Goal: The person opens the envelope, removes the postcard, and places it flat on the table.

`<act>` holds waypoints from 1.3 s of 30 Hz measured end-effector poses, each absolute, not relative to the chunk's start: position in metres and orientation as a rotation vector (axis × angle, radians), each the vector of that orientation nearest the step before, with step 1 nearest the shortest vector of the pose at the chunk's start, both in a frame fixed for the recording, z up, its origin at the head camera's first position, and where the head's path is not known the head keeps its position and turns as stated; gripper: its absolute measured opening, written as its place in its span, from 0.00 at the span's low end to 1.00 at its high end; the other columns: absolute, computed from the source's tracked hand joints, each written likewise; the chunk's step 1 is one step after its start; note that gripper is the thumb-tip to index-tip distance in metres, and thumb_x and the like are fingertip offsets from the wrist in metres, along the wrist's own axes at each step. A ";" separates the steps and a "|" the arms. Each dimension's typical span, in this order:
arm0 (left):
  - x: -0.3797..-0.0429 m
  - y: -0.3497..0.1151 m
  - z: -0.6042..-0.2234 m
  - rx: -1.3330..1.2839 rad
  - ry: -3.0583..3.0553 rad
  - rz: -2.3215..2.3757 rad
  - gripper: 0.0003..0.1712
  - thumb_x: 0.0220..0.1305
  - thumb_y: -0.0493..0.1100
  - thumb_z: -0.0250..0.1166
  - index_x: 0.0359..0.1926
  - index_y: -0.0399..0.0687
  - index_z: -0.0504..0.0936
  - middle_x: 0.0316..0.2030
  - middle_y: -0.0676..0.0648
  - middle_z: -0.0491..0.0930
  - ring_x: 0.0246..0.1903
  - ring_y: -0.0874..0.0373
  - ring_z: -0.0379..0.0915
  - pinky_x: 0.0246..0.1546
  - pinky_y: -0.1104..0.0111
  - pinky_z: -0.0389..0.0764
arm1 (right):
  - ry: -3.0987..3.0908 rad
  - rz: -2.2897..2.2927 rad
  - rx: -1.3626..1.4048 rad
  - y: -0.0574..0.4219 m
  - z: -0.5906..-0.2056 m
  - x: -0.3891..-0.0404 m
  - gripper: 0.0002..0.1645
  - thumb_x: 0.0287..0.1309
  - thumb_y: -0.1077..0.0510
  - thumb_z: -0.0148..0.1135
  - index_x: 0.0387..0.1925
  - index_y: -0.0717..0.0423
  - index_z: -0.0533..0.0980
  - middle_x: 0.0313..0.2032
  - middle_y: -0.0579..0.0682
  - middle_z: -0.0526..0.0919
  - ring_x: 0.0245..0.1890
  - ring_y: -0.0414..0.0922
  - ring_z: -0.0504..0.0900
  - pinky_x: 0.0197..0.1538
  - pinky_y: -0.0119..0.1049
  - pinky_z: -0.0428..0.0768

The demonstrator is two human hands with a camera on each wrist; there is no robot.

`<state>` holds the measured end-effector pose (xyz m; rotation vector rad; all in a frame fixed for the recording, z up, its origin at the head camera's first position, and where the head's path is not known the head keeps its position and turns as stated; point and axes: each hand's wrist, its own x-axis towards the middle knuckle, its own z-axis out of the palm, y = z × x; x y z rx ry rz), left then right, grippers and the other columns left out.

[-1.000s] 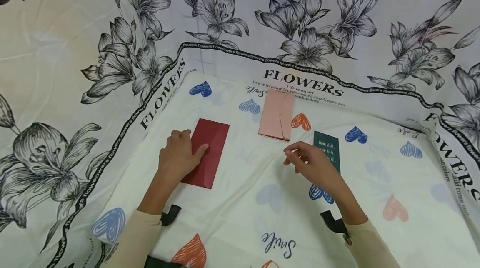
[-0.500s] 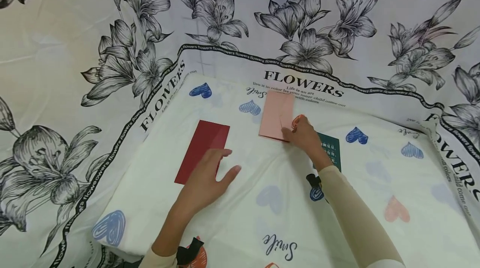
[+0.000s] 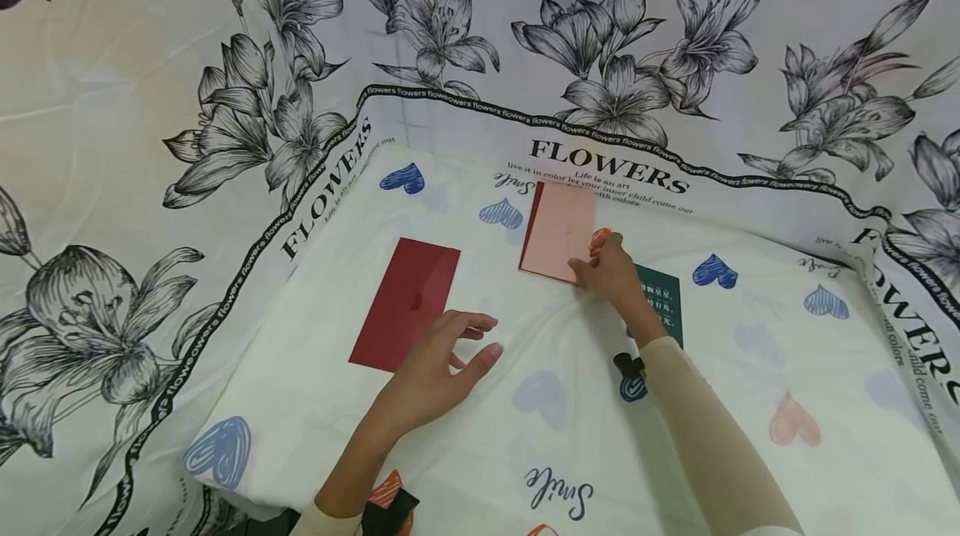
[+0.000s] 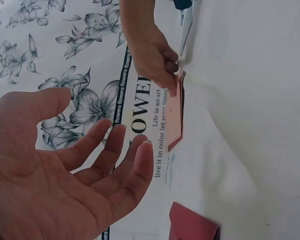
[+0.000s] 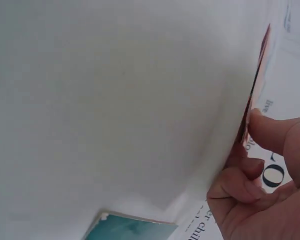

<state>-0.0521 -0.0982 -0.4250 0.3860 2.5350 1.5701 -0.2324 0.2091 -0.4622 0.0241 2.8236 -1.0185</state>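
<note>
At the back middle of the table lies a pink envelope (image 3: 558,232). A dark red strip (image 3: 531,227) shows along its left side, from something under it. My right hand (image 3: 611,273) pinches the pink envelope's near right corner, thumb on top; in the right wrist view the thumb (image 5: 270,130) presses that edge from above with curled fingers below. My left hand (image 3: 442,361) hovers with loosely spread fingers and nothing in it, overlapping the near right corner of a red envelope (image 3: 405,303) in the head view. The left wrist view shows its bare palm (image 4: 55,185).
A dark green card (image 3: 663,307) with white characters lies right of the pink envelope, partly behind my right wrist. Beneath everything is a white cloth (image 3: 480,436) printed with hearts and words. Flower-printed fabric (image 3: 622,44) rises behind the table.
My left hand has left the red envelope and moved right and nearer. My right hand has reached forward, taken the pink envelope's corner and shifted it slightly right, baring the red strip.
</note>
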 end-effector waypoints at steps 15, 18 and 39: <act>-0.052 -0.093 -0.425 0.421 2.491 1.596 0.24 0.76 0.57 0.66 0.66 0.59 0.78 0.61 0.56 0.78 0.62 0.56 0.76 0.50 0.57 0.83 | 2.615 -1.454 0.042 0.217 -0.434 -0.193 0.39 0.76 0.53 0.61 0.70 0.59 0.47 0.36 0.51 0.73 0.39 0.48 0.77 0.37 0.35 0.72; -0.052 -0.091 -0.425 0.416 2.492 1.602 0.24 0.76 0.58 0.66 0.67 0.58 0.78 0.61 0.56 0.78 0.62 0.58 0.76 0.50 0.57 0.83 | 2.575 -1.501 0.058 0.214 -0.429 -0.181 0.40 0.76 0.52 0.63 0.71 0.57 0.47 0.38 0.55 0.75 0.42 0.51 0.81 0.38 0.33 0.77; -0.058 -0.070 -0.416 0.289 2.234 1.976 0.24 0.81 0.52 0.59 0.71 0.50 0.71 0.58 0.51 0.82 0.50 0.55 0.83 0.46 0.54 0.86 | 2.313 -1.757 -0.335 0.172 -0.385 -0.064 0.30 0.73 0.60 0.66 0.63 0.55 0.57 0.46 0.58 0.82 0.28 0.54 0.78 0.28 0.33 0.76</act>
